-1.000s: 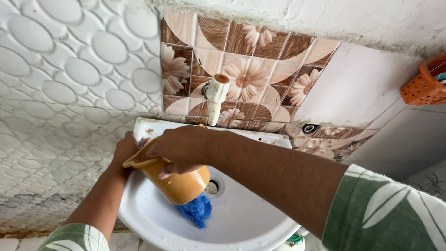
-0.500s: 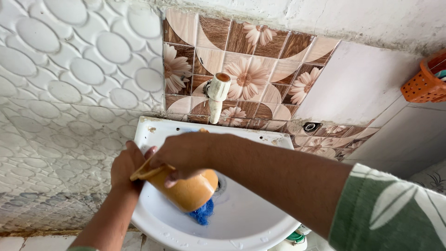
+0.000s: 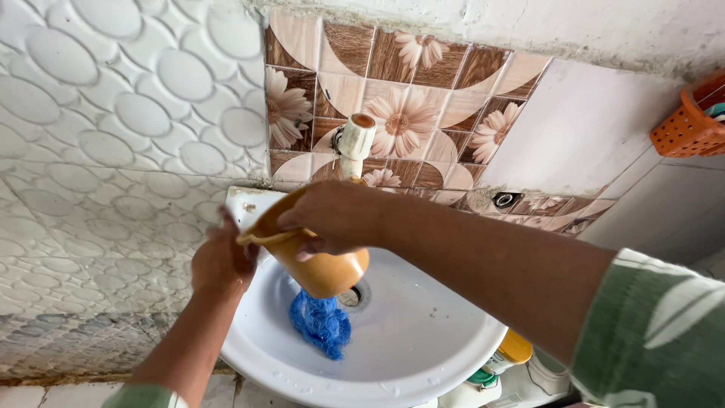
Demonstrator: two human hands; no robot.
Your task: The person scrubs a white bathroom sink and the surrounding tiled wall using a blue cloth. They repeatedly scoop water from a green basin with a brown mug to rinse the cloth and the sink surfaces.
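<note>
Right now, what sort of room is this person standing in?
Probably a small home washroom: a white basin is fixed to a tiled wall under a tap, and bottles stand below it.

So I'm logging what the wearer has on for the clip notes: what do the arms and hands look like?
Both hands are bare, with no gloves, rings or watch to be seen: left hand, right hand. The forearms are uncovered. Each arm has a green sleeve with a pale leaf pattern, pushed up toward the elbow.
</note>
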